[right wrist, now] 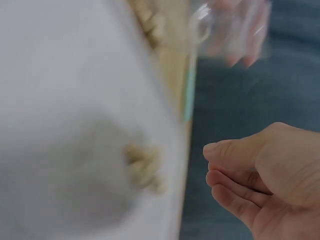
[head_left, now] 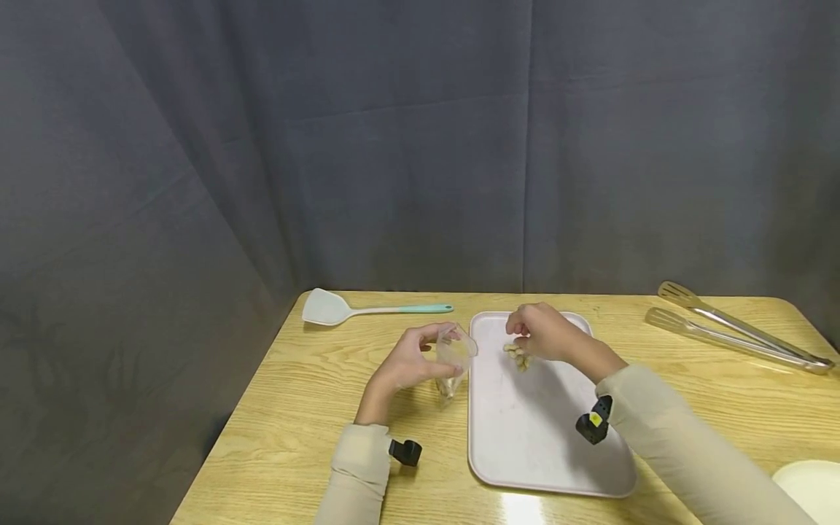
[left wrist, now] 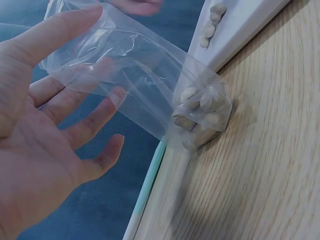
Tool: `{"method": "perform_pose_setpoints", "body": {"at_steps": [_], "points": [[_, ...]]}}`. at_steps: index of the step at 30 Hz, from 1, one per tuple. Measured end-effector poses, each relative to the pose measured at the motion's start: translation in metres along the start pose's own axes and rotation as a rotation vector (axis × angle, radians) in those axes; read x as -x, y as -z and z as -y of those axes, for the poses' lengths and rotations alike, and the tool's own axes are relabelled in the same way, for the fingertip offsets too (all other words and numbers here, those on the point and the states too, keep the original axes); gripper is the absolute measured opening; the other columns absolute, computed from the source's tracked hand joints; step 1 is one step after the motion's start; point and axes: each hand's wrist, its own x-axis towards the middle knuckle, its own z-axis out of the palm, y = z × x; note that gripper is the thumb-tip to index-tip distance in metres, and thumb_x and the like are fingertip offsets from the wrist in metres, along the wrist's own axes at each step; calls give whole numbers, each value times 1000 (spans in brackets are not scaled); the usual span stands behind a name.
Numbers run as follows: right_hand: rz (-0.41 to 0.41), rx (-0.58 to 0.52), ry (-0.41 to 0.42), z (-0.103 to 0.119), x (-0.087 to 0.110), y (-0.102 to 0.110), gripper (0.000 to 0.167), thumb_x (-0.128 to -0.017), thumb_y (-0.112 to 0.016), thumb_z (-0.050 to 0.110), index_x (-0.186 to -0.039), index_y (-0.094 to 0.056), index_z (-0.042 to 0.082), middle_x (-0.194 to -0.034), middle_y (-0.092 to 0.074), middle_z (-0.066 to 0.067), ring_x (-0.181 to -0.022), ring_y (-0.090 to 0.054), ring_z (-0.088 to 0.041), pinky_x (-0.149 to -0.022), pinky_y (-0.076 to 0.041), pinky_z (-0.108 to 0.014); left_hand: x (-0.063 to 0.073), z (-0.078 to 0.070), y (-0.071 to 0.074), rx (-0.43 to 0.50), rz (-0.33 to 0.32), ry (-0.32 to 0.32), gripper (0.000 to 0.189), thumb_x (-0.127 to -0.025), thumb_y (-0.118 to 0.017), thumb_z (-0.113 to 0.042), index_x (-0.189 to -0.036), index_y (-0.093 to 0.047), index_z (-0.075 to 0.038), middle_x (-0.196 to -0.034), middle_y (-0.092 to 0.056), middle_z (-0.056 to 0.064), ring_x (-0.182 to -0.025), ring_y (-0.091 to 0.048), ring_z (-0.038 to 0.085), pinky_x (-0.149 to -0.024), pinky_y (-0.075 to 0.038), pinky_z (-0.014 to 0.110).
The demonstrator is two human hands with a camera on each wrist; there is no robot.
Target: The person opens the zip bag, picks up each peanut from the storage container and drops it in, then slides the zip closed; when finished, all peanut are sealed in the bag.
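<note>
A clear plastic bag is held near its mouth by my left hand, between thumb and fingers, just left of the tray. Several unshelled peanuts lie in the bag's bottom, which hangs low by the table in the left wrist view. Above the far part of the tray is my right hand, its fingers loosely bent. No item shows between its thumb and fingers in the right wrist view. Close below it, a small cluster of peanuts lies on the tray, blurred in the right wrist view.
At the back left of the wooden table lies a white spatula with a mint handle. Metal tongs lie spread at the right. Part of a pale round plate shows at the lower right. A dark curtain hangs behind.
</note>
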Motion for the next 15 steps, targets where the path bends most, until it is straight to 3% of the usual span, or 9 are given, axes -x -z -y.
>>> {"method": "perform_pose_setpoints", "body": {"at_steps": [7,15], "points": [[47,-10,-14,-33,15,-26,22,-74,-72,-15,-75,-72,7,-76,-68,0,-68,-55,-12,-64,-50,-32,1,1,1,-3,-1,-3,69,-76,-86,-17,-139,-59,-11,-135,-60,-4,-122,-53,18,-104,-39,50],[9,13,23,-41,19,-38,29,-76,-72,-14,-65,-62,10,-65,-55,4,-62,-40,-8,-57,-37,-26,0,3,1,-1,0,2,70,-75,-87,-18,-139,-59,-13,-131,-62,-7,-122,-53,16,-103,-40,46]]}}
